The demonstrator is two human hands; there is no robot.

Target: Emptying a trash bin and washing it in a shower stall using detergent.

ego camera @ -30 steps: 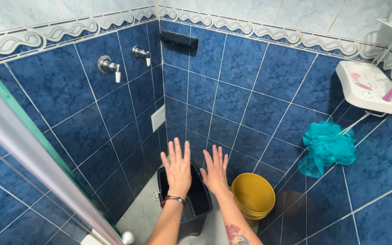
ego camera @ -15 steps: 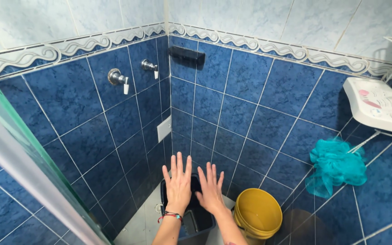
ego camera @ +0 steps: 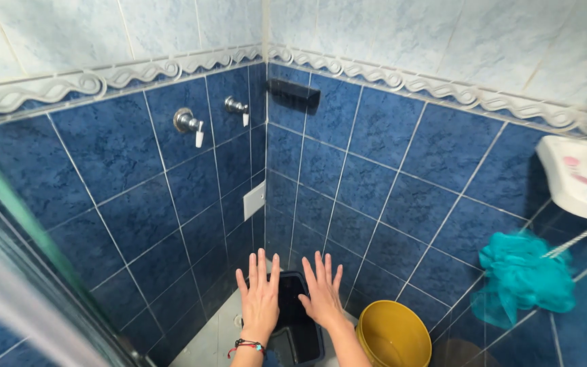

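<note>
My left hand (ego camera: 259, 293) and my right hand (ego camera: 323, 290) are held out side by side, palms away, fingers spread, holding nothing. A red and blue bracelet sits on my left wrist. Both hands hover above a black rectangular bucket (ego camera: 301, 336) standing on the white shower floor. A yellow round bucket (ego camera: 393, 336) stands just right of it, near my right forearm.
Blue tiled walls meet in a corner ahead. Two chrome taps (ego camera: 189, 124) are on the left wall, a dark soap holder (ego camera: 295, 95) near the corner. A teal bath sponge (ego camera: 524, 278) hangs under a white shelf (ego camera: 582, 178) at right. A glass shower door (ego camera: 15, 272) is at left.
The view has tilted upward, so hands and buckets sit lower in the frame. Both hands remain spread over the black bucket, a little farther apart.
</note>
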